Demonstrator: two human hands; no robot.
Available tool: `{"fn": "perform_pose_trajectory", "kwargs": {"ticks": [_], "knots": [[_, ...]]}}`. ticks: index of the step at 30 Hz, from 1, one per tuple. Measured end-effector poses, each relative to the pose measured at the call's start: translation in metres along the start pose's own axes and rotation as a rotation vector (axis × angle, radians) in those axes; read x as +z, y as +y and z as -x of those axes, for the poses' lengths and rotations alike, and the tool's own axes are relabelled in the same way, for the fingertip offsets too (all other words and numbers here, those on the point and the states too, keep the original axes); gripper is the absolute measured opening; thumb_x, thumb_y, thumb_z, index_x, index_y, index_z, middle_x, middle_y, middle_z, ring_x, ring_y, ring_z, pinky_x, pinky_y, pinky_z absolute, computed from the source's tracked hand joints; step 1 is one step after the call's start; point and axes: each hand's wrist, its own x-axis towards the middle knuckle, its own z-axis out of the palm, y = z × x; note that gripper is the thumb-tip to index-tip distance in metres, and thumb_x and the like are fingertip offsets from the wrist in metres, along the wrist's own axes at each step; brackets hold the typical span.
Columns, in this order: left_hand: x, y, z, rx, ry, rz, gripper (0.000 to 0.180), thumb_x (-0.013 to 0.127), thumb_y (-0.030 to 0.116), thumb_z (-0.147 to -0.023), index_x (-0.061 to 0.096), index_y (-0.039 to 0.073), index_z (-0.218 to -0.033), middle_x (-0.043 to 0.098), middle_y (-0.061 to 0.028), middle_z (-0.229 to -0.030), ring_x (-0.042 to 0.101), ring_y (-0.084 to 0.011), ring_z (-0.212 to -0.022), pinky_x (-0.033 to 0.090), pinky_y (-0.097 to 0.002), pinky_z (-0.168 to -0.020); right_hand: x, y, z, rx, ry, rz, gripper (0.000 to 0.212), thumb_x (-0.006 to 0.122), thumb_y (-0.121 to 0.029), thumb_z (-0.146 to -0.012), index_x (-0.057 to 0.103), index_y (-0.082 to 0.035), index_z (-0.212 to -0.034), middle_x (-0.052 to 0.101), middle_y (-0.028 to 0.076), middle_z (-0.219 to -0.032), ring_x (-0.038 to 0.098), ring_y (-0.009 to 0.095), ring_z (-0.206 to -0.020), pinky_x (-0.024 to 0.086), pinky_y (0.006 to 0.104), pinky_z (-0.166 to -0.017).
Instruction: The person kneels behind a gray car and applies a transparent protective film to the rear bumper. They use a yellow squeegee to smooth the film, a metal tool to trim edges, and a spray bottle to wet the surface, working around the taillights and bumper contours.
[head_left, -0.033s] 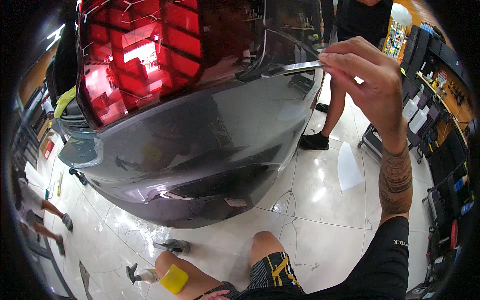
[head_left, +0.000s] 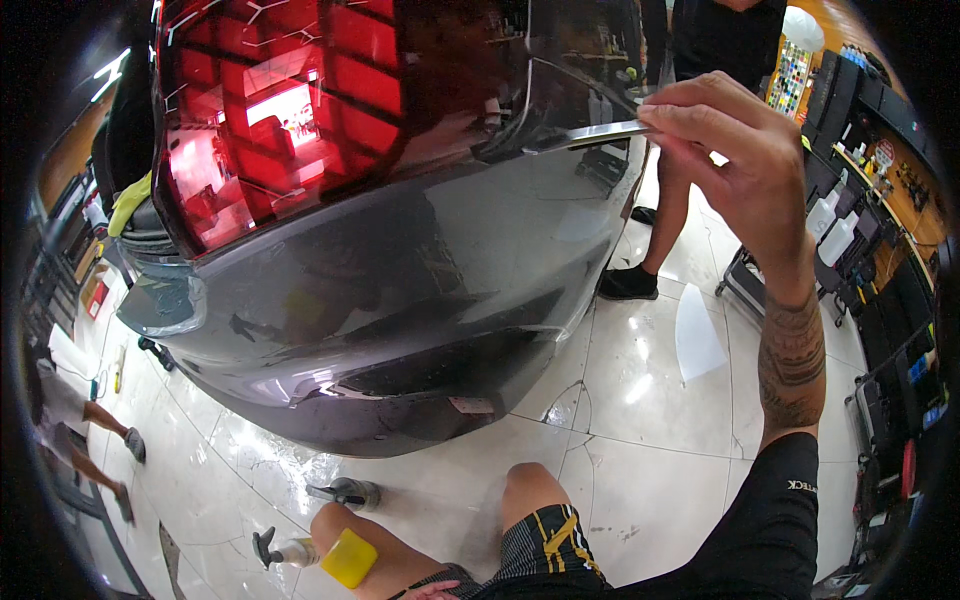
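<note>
My right hand [head_left: 728, 140] pinches a slim silver utility knife [head_left: 600, 132] between thumb and fingers. The knife's tip points left and rests at or very near the seam between the red tail light [head_left: 290, 110] and the grey car bumper [head_left: 400, 240]. Clear film seems to lie over the bumper's corner, its loose edges hard to make out. Only a bit of my left hand [head_left: 432, 591] shows at the lower edge, by my lap, and its grip is hidden. A yellow squeegee [head_left: 350, 558] lies on my left thigh.
Two spray bottles, one dark [head_left: 350, 492] and one pale [head_left: 290, 550], stand on the tiled floor by my left leg. A white sheet [head_left: 700, 335] lies to the right. One person [head_left: 668, 215] stands beyond the bumper, another [head_left: 95, 420] at far left. Carts and shelves [head_left: 880, 200] line the right.
My right hand and the knife have barely shifted along the seam. At far left, the other person's lower foot has moved slightly nearer.
</note>
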Motion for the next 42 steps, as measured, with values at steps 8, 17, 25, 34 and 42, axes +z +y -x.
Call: {"fn": "perform_pose_trajectory", "kwargs": {"ticks": [8,17,25,34,42], "knots": [[0.002,-0.001,0.001,0.015,0.003,0.010,0.061,0.060,0.035,-0.094,0.036,0.009,-0.144,0.060,-0.0088,-0.114,0.062,-0.0189,-0.101,0.054,-0.0314,-0.083,-0.010,-0.003,-0.006,0.018,-0.080,0.032,0.018,0.072,0.003,-0.075,0.071,0.001,-0.093,0.069,0.013,-0.091,0.069,0.023,-0.082,0.056,0.0284,-0.068],[0.000,-0.004,0.000,0.030,-0.021,0.007,0.062,0.060,0.035,-0.093,0.036,0.009,-0.144,0.060,-0.0090,-0.114,0.063,-0.0198,-0.101,0.054,-0.0319,-0.082,-0.018,0.005,-0.014,-0.022,-0.116,0.055,0.019,0.072,0.002,-0.076,0.071,-0.002,-0.095,0.069,0.012,-0.093,0.069,0.023,-0.083,0.056,0.0284,-0.068],[-0.003,-0.004,-0.001,0.022,-0.032,0.011,0.061,0.060,0.033,-0.094,0.035,0.009,-0.144,0.060,-0.0106,-0.115,0.062,-0.0213,-0.102,0.054,-0.0323,-0.082,-0.026,0.019,-0.018,-0.070,-0.175,0.047,0.021,0.072,0.000,-0.077,0.070,-0.001,-0.098,0.068,0.012,-0.097,0.070,0.022,-0.085,0.057,0.0282,-0.069],[-0.006,-0.007,-0.001,0.029,-0.036,0.012,0.060,0.059,0.031,-0.095,0.034,0.009,-0.144,0.059,-0.0118,-0.116,0.062,-0.0220,-0.103,0.054,-0.0323,-0.083,-0.022,0.021,-0.036,-0.114,-0.091,0.017,0.006,0.075,-0.006,-0.076,0.071,-0.003,-0.079,0.068,0.008,-0.077,0.067,0.018,-0.066,0.056,0.0276,-0.056],[-0.006,-0.008,-0.002,0.033,-0.040,0.008,0.059,0.059,0.030,-0.095,0.034,0.009,-0.145,0.059,-0.0120,-0.116,0.063,-0.0226,-0.103,0.054,-0.0332,-0.083,-0.028,0.024,-0.049,-0.184,-0.115,0.104,0.006,0.075,-0.007,-0.076,0.070,-0.004,-0.075,0.067,0.008,-0.073,0.066,0.015,-0.064,0.055,0.0272,-0.054]]}}
